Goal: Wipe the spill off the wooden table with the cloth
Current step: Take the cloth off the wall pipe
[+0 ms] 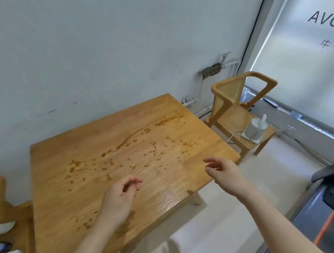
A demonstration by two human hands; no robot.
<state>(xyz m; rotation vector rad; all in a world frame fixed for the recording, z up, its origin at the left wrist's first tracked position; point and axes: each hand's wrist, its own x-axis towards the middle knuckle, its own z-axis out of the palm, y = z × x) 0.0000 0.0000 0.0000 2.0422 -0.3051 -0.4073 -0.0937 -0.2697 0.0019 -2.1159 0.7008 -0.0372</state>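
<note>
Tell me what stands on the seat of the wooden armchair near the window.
A white cylindrical container, a white strip sticking out, on a flat white base; the seat beneath is hidden.

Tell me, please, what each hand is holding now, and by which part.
Nothing is held. The left hand and the right hand hang empty over the wooden table.

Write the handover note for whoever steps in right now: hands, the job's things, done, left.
Left hand: fingers loosely curled, holding nothing, over the near part of the wooden table.
Right hand: relaxed, empty, above the table's right edge.
Spill: brown streaks and drops spread from the far corner to the near edge.
Cloth: in neither hand, and none plainly in view. A white canister with a sheet sticking out stands on the chair to the right.
Done: no wiping shows.
Left: get the cloth, then wipe the whole top.
</note>
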